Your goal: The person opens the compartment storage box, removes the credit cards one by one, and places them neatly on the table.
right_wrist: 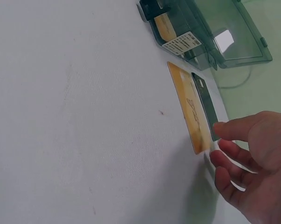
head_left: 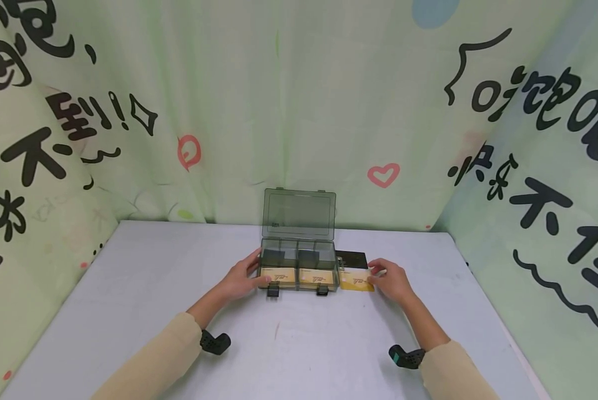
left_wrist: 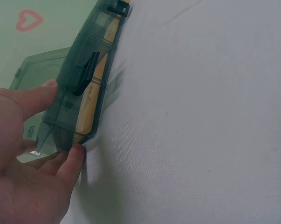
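A clear grey-green plastic storage box stands on the table with its hinged lid raised at the back. Yellow printed cards fill its two front compartments, and dark pieces show farther back. My left hand grips the box's left end, thumb at the front and fingers round the lower corner. Along the right side lie a yellow card and, behind it, a dark card. At their right ends is my right hand, its thumb overlapping the dark card's end, fingers loosely bent.
A white tabletop spreads under the box and both forearms. Pale green curtains with dark lettering enclose the back and sides. Two black latches stick out from the box's front edge. A white barcode label marks its right end.
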`<state>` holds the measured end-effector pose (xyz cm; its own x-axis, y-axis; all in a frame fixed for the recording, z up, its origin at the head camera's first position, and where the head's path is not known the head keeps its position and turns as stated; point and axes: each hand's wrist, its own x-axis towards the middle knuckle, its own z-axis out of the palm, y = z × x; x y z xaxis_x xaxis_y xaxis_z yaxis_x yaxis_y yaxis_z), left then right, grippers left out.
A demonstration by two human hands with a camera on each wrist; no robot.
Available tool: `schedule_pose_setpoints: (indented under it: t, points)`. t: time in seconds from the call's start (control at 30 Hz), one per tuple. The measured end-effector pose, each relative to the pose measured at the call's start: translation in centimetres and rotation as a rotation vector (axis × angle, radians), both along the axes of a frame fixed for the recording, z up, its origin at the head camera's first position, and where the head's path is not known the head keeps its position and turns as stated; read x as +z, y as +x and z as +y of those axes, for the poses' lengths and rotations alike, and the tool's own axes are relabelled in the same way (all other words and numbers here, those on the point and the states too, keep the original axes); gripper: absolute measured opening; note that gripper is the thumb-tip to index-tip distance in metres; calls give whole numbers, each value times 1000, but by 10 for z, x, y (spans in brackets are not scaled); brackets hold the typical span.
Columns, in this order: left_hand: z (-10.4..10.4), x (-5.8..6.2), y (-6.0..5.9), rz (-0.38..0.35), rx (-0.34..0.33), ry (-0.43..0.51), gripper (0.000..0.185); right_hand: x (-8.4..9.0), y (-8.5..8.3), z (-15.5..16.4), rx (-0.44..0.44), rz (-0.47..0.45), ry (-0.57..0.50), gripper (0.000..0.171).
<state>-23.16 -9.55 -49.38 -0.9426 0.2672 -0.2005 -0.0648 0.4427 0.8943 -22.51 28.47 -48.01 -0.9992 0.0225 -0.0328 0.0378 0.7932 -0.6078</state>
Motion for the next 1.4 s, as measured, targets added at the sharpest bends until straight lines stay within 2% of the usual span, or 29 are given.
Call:
schedule_pose_setpoints:
  t: [0.23, 1.03, 1.4]
  points:
    - [2, 2, 0, -5, -8, 5, 86, 2, 3, 0, -8, 27, -43, 34]
    - [0, -1, -2, 11, -18, 1, 88, 20, 3, -24, 0, -1, -155, 35]
    - [0, 1, -1, 7, 22, 13, 87, 25, 3, -38, 27, 16, -186, 34]
